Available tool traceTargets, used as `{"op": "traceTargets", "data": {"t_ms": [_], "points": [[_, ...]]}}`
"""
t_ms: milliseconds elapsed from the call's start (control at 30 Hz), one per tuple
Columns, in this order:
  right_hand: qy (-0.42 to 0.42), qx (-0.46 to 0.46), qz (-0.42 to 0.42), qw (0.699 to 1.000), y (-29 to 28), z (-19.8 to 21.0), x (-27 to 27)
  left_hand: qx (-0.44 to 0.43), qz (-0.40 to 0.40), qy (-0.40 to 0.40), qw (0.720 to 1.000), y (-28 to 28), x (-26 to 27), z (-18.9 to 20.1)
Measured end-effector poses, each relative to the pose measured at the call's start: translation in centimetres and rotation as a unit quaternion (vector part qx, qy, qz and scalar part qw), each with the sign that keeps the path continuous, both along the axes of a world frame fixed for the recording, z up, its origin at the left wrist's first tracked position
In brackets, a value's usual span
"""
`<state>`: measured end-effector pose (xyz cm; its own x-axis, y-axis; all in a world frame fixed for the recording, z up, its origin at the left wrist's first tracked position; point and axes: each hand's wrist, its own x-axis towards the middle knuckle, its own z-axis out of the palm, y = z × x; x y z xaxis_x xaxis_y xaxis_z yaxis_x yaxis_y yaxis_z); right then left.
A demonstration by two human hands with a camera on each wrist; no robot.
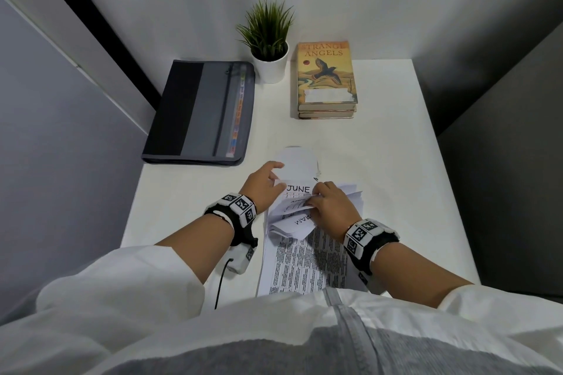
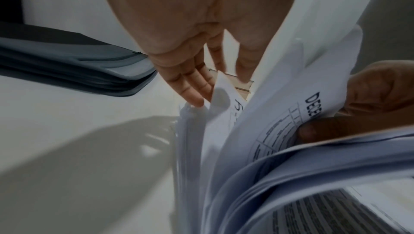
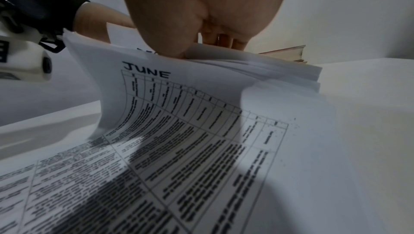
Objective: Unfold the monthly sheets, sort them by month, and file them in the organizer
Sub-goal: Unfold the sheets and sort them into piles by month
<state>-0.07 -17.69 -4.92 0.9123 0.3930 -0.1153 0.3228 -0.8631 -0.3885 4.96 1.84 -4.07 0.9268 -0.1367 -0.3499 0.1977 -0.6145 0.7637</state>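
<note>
The sheets are lying in a loose stack on the surface, just in front of the person, long axis running away from the body. A sheet headed JUNE is showing near the top, and one starting DECE is curling up in the left wrist view. Both hands are working at the far end of the stack, the right hand pinching a few folded sheets between thumb and curled fingers, the left hand reaching in with fingers straight and spread narrowly, tips touching the sheet edges. The unfolding is looking partly done, since several sheets are staying creased. The organizer is lying shut and flat, well apart from the stack to the far left, nearer the left hand; coloured tabs are showing through its mesh pocket, but whether any sheets are filed inside cannot be told. A plant and books are standing at the back
</note>
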Motion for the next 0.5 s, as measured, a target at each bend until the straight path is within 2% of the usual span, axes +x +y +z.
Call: {"op": "traceTargets", "data": {"t_ms": [133, 300, 500], "points": [[0.022, 0.017, -0.007, 1.000, 0.07, -0.08, -0.03, 0.043, -0.041, 0.019, 0.998, 0.16, 0.16, -0.03], [-0.002, -0.003, 0.003, 1.000, 0.08, -0.52, -0.05, 0.016, -0.084, 0.040, 0.996, 0.07, -0.44, 0.53], [-0.043, 0.002, 0.003, 0.999, 0.18, -0.41, -0.09, 0.069, -0.040, -0.015, 0.997, 0.10, 0.10, 0.30]]}}
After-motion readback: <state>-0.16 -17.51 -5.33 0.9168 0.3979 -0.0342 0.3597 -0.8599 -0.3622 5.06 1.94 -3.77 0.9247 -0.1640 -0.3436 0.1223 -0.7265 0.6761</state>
